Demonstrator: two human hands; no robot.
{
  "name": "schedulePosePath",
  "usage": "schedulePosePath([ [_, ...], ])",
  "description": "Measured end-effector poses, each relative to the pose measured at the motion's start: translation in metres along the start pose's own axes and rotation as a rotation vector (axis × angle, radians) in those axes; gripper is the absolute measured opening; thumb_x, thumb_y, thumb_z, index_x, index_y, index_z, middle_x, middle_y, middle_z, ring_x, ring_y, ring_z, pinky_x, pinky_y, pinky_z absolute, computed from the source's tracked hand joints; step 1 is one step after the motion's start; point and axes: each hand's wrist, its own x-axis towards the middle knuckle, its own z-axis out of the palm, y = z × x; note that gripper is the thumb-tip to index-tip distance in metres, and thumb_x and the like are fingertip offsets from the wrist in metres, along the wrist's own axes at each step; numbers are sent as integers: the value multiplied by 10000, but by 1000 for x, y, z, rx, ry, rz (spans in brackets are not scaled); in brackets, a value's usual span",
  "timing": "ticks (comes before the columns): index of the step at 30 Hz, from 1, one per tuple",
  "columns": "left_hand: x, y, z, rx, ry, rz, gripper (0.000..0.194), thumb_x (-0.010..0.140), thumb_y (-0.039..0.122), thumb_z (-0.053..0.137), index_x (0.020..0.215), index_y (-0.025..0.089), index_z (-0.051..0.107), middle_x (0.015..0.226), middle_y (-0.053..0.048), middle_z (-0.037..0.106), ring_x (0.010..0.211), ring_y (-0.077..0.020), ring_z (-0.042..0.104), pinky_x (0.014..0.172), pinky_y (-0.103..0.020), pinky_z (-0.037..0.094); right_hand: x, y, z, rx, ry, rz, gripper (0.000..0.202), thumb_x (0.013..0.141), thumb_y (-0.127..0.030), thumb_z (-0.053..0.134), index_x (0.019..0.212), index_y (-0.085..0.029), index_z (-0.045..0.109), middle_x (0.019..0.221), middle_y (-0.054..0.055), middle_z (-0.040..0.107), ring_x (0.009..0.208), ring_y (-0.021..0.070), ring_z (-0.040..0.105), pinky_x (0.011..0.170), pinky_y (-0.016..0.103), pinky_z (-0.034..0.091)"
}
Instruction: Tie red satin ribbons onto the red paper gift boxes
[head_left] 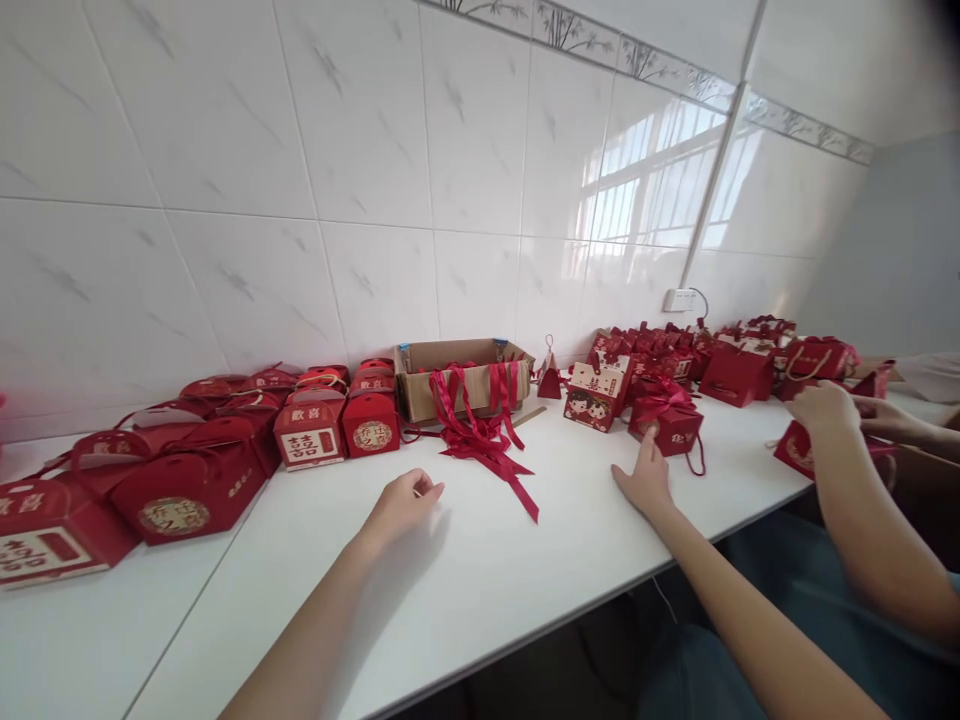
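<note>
My left hand [403, 507] hovers over the white table [480, 560], its fingers curled together; whether anything small is between them is hidden. To the right, my right hand [646, 480] has its thumb and fingers apart, fingertips at the lower front of a red box with a ribbon bow [666, 418]. Between and behind my hands, red ribbons [487, 445] hang over the front of an open cardboard box [420, 397] and spread onto the table. A cream and red box with cartoon faces [592, 397] stands left of the bowed box.
Several red gift boxes [202, 480] line the left side by the tiled wall. More red boxes [739, 373] stand at the back right. At the right, another person's hands [825, 408] handle a red box [796, 448]. The table's front edge runs diagonally below.
</note>
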Motion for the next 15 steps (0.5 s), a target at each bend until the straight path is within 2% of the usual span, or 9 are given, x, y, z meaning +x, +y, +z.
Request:
schedulePosePath([
  [2,5,-9,6,125,151,-31,188,749,351,522,831,183,537,1003,-122,592,1022,-311,525,887,-441,383,-2,1,4,-62,-102,-81,577,856,-301,460,1388,-95,370,1357,207,434,1284,323,379,1052,410,300],
  [4,10,-19,8,226,268,-68,264,728,300,549,959,173,547,1099,-156,555,1111,-353,467,927,-491,345,-3,3,6,-122,-168,-119,460,878,-282,401,1293,-119,515,1339,201,465,1274,340,391,1043,445,301],
  [8,23,-39,7,346,496,-135,550,749,316,568,1236,114,412,1301,-249,392,1232,-407,355,954,-536,317,-2,7,8,-209,-215,-141,484,907,-307,323,1326,-137,494,1379,201,427,1297,343,370,1030,467,315],
  [11,34,-54,4,382,643,-160,674,766,341,568,1330,101,289,1391,-290,255,1283,-437,283,950,-572,311,-2,10,10,-254,-222,-152,498,912,-324,300,1343,-145,473,1386,193,427,1299,330,375,1026,460,327],
  [15,47,-66,-2,441,700,-61,758,750,328,591,1382,103,239,1444,-272,215,1341,-422,207,999,-579,272,-1,12,14,-292,-219,-160,506,914,-340,281,1347,-156,468,1392,179,430,1290,321,393,1015,457,345],
])
